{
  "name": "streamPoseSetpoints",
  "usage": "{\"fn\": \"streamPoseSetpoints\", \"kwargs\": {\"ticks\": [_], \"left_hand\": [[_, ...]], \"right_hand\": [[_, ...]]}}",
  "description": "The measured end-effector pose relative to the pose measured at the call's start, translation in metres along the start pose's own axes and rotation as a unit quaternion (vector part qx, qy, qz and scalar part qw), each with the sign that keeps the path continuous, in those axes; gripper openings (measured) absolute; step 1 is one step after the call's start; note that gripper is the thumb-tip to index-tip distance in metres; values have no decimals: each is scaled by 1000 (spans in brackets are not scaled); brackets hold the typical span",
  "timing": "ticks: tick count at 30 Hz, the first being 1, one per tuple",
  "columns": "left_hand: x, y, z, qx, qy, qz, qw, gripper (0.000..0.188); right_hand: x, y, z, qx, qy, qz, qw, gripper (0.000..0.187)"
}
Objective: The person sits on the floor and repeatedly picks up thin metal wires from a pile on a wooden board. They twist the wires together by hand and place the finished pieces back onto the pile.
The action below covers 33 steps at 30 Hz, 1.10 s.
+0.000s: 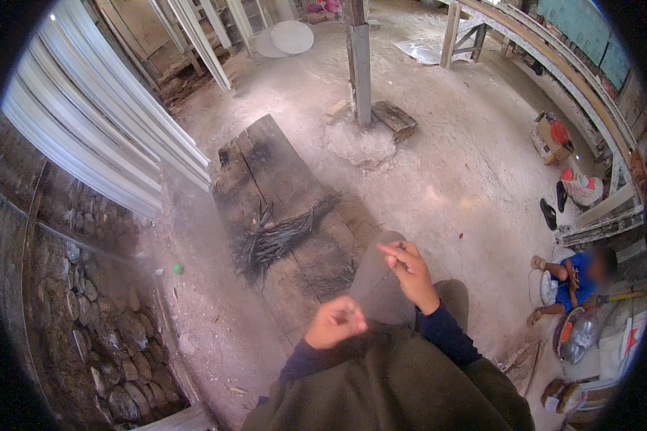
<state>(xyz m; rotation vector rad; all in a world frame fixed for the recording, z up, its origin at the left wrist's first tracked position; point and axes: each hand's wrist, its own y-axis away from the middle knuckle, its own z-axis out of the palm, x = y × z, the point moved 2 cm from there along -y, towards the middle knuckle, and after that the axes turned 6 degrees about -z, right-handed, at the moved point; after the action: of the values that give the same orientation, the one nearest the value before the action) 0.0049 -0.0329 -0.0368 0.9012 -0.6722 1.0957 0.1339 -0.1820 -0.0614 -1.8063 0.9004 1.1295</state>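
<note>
My left hand point(336, 322) is closed above my lap, with thumb and fingers pinched together; motion smears it a little, and whatever it pinches is too small to make out. Higher and to the right, my right hand point(411, 274) is also pinched, its index finger bent forward. A thin dark line shows by its fingertips, but its kind is unclear. In front of my knees, a bundle of dark, thin strips point(284, 233) lies across a low wooden platform point(248, 169). More loose dark strips point(328, 279) lie nearer my left hand.
Long white panels point(97, 108) lean at the left, above stacked round pieces point(126, 366). A post point(359, 65) stands ahead beside a wood block point(395, 120). At right are a seated person in blue point(586, 276), black sandals point(548, 214), a sack point(581, 188) and a box point(550, 140).
</note>
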Motion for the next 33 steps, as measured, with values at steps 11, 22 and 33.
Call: {"fn": "streamPoseSetpoints", "kwargs": {"ticks": [11,22,33], "left_hand": [[19,-18,-54,378,-89,237,891,7],[-5,-33,-43,421,-172,179,872,8],[-13,-32,-24,235,-315,206,896,8]], "right_hand": [[-57,9,0,-411,-256,-56,873,22],[-72,13,12,-370,-77,-199,904,10],[-32,8,2,-11,18,-27,999,11]]}}
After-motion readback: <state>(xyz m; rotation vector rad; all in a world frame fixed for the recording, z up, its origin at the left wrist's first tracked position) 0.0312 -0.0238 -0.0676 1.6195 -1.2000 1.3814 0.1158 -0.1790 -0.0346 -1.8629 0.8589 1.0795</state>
